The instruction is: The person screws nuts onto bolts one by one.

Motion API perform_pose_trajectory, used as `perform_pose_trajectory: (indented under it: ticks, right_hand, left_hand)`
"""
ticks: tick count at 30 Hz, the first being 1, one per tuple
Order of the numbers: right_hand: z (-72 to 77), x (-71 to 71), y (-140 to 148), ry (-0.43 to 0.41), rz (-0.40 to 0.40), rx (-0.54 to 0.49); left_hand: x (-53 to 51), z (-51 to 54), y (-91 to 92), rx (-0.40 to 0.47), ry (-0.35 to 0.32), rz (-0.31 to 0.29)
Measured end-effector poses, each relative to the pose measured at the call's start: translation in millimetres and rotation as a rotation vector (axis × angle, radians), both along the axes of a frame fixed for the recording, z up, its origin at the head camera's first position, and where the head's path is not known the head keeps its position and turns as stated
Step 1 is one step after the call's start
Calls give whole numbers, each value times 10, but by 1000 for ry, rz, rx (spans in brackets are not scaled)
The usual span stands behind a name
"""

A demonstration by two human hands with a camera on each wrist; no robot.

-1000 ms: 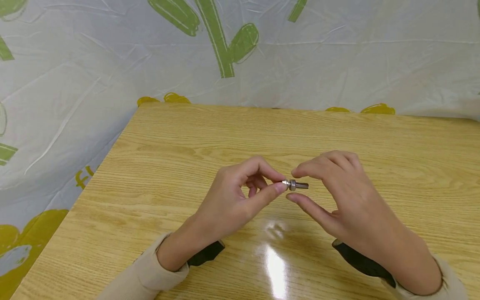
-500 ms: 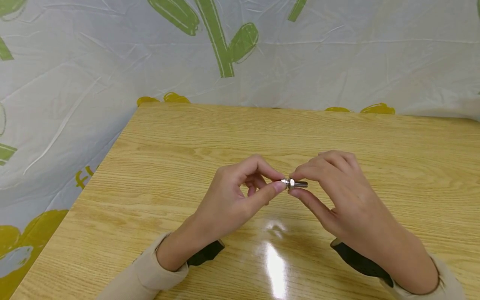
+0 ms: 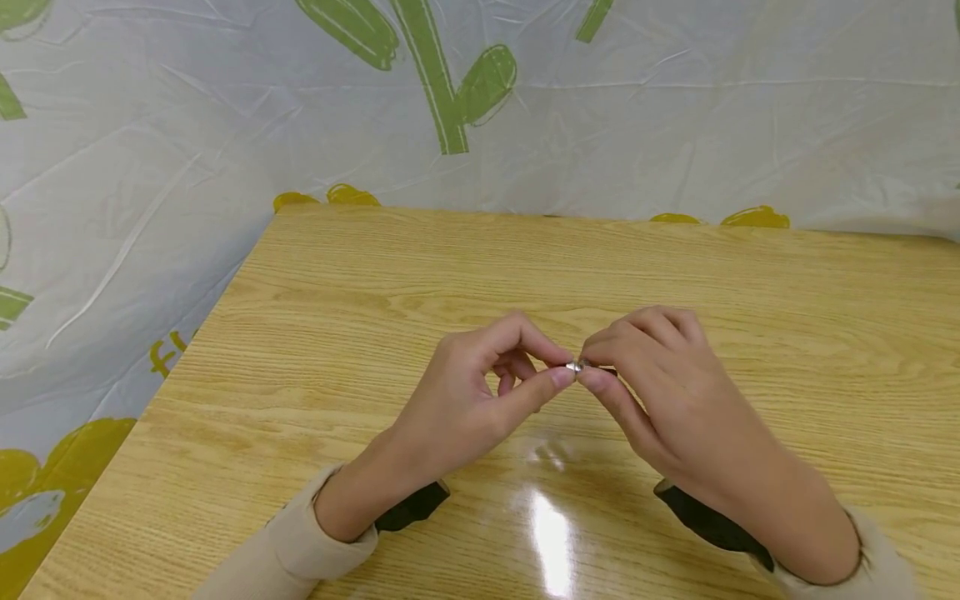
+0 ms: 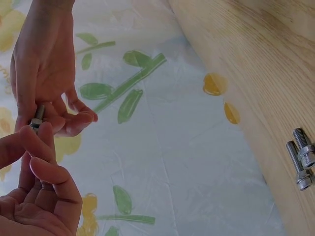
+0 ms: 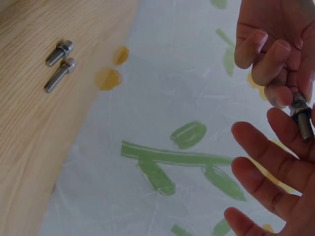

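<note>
My left hand (image 3: 472, 387) pinches the head end of a metal bolt (image 3: 573, 367) between thumb and index finger, the shank pointing right. A hex nut (image 5: 300, 111) sits on the bolt close to its head, as the right wrist view shows. The thumb and index finger of my right hand (image 3: 667, 396) pinch at the nut, which they mostly cover in the head view. The bolt's threaded shank (image 5: 306, 129) sticks out past the nut, by my right fingers. My other right fingers are spread loosely in the right wrist view.
Two more bolts (image 4: 305, 150) (image 5: 59, 76) with nuts near their heads lie side by side on the wood-grain table (image 3: 360, 275) in both wrist views. A pale sheet (image 3: 637, 125) printed with green leaves and yellow flowers hangs behind the table.
My right hand has closed in from beside the bolt, its thumb and index finger coming together on the nut and hiding most of it. The left hand holds nearly still.
</note>
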State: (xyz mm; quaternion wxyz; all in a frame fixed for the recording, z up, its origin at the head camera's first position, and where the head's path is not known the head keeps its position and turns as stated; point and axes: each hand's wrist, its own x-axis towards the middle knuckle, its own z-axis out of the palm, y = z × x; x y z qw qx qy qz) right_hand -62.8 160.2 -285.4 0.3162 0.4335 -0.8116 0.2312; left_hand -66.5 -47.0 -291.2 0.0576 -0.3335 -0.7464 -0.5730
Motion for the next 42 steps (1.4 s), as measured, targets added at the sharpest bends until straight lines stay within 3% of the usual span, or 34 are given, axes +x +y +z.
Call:
perform_pose_trajectory:
  ticks: [7,13,23,42]
  right_hand:
    - [17,31,8,-67,-70,1]
    - [-15,-13,28,-20,-43,-9]
    - [-26,-36,38,-1,-8,-34]
    - [44,12,-11,-1,15,4]
  left_hand:
    - [66,198,-14,-23,-21,7]
    - [97,324,-17,-32,-74,21]
    - [100,328,-17,-33,-113,11]
    - [111,321,-16,-27,-77,-9]
